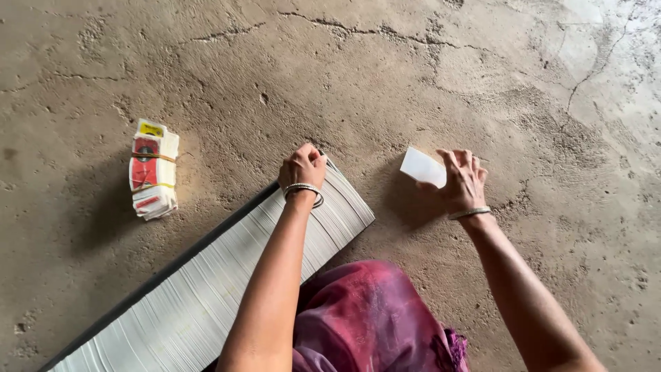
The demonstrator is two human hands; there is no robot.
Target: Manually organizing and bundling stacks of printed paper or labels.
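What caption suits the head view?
Left hand on fanned white sheets; right hand holds one white sheet.

left hand (303, 167) | fist-curled, knuckles up, arm reaching toward 12 o'clock, bangles on wrist || right hand (463, 182) | fingers bent downward, pinching, forearm angled toward 11 o'clock

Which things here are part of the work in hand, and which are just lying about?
In use:
- long fanned row of white sheets, with the left hand at its far end
- single white sheet, held by the right hand

Lying about:
- banded bundle of red and yellow printed labels, apart on the cracked concrete floor
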